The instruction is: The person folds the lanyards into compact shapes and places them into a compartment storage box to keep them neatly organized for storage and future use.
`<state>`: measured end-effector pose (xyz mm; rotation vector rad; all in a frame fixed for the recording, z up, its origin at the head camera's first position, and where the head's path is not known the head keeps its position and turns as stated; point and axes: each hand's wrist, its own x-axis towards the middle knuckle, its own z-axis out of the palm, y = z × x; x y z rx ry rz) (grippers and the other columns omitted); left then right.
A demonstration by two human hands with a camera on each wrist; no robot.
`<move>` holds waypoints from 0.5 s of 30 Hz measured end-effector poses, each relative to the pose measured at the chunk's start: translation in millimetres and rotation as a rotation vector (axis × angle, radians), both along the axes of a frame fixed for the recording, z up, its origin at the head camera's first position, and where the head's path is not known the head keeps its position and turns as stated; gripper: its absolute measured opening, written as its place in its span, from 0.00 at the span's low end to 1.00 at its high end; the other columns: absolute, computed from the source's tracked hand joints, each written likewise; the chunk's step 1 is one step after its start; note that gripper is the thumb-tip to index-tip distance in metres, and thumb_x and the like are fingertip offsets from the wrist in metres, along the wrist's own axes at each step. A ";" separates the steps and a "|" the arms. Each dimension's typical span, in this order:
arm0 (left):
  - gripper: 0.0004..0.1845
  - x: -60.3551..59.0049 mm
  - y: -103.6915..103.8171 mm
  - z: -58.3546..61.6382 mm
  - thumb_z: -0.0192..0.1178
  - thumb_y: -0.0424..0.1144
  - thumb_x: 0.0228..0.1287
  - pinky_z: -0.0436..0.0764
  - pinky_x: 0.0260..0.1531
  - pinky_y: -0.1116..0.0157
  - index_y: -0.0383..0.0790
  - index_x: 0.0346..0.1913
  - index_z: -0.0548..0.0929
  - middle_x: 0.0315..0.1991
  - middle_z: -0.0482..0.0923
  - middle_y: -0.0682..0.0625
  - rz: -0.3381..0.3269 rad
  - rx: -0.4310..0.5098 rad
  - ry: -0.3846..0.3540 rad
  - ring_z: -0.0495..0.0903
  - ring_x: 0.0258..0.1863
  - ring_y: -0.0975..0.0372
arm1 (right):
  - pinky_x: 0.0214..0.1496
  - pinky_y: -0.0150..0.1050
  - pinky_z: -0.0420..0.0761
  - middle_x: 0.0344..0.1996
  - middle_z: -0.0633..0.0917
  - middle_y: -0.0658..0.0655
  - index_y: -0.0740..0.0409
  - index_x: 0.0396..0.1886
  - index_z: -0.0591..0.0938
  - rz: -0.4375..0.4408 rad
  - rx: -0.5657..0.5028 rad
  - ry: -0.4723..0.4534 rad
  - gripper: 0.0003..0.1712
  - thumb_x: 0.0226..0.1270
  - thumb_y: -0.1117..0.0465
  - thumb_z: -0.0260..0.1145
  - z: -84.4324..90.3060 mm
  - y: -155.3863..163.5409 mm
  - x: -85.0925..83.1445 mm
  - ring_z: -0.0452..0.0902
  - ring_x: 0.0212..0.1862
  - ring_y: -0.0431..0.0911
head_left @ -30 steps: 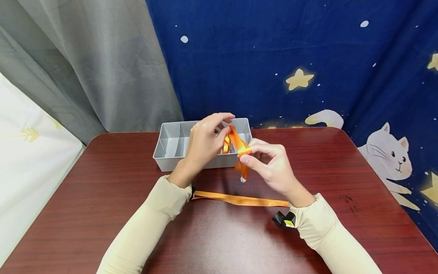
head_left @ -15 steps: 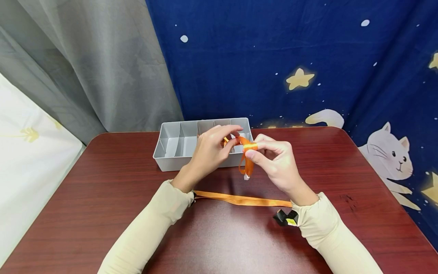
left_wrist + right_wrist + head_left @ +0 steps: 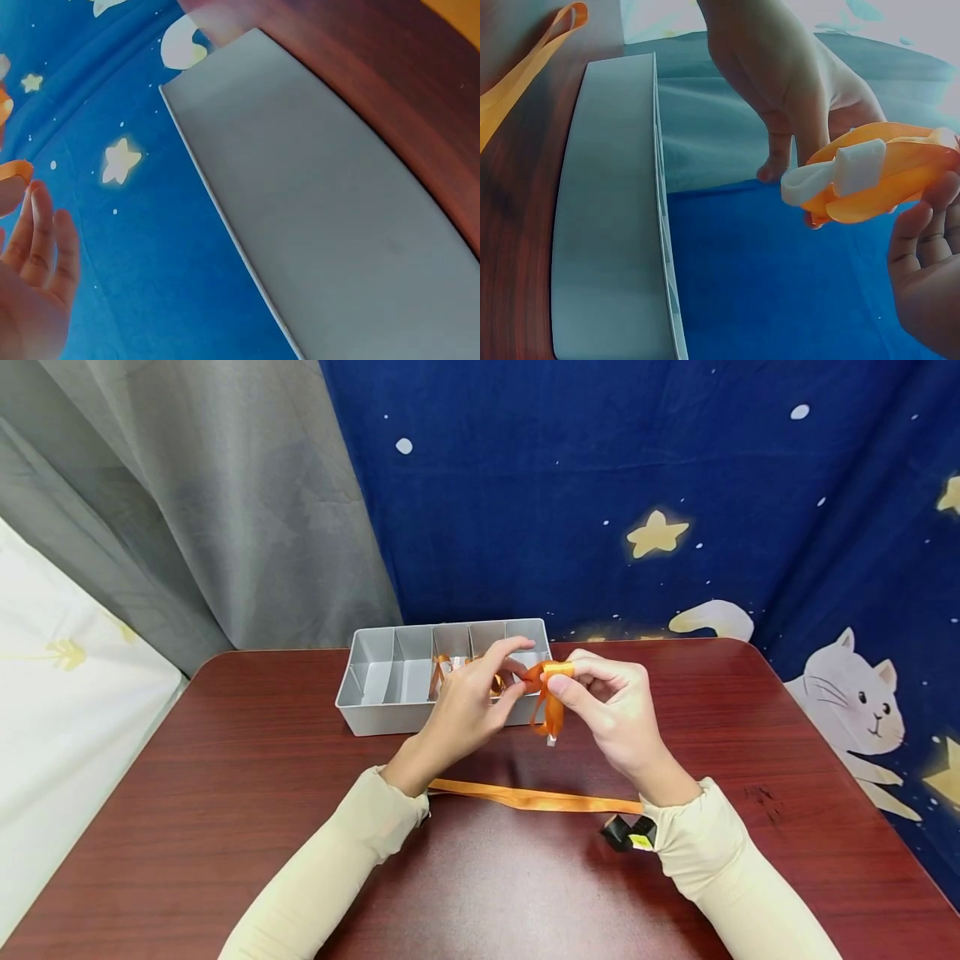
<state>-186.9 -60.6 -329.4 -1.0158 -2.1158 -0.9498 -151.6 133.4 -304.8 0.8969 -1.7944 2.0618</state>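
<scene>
Cream long sleeves, snug cuffs, bare hands

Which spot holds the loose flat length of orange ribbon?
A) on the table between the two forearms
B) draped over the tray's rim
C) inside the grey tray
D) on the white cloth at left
A: the flat orange ribbon lies on the table, stretched between the sleeves, nearer than the grey tray.

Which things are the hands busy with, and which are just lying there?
Busy with:
- folded orange ribbon, pinched by right hand
- left hand touching it
- grey divider box

Lying about:
- long orange ribbon on table
- small black clip
</scene>
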 end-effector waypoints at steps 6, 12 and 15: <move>0.21 3.9 2.5 -5.3 0.65 0.28 0.62 0.81 0.29 0.64 0.36 0.56 0.72 0.35 0.85 0.47 -0.043 0.022 -0.010 0.80 0.29 0.61 | 0.31 0.30 0.77 0.26 0.80 0.55 0.72 0.35 0.84 -0.006 -0.027 -0.001 0.07 0.65 0.68 0.69 -1.2 2.4 -2.2 0.74 0.27 0.46; 0.09 8.0 3.2 -8.7 0.64 0.28 0.64 0.80 0.30 0.68 0.38 0.46 0.79 0.35 0.83 0.49 -0.052 0.036 0.034 0.81 0.31 0.64 | 0.31 0.29 0.79 0.27 0.79 0.56 0.74 0.35 0.84 -0.033 -0.048 -0.009 0.03 0.65 0.75 0.66 0.1 3.2 -2.7 0.74 0.29 0.44; 0.05 9.8 3.4 -10.1 0.62 0.28 0.65 0.79 0.31 0.68 0.38 0.42 0.82 0.35 0.84 0.49 -0.061 0.044 0.072 0.81 0.32 0.63 | 0.32 0.30 0.80 0.28 0.80 0.57 0.74 0.36 0.85 -0.032 -0.063 -0.021 0.04 0.64 0.77 0.64 0.8 3.5 -2.5 0.75 0.28 0.45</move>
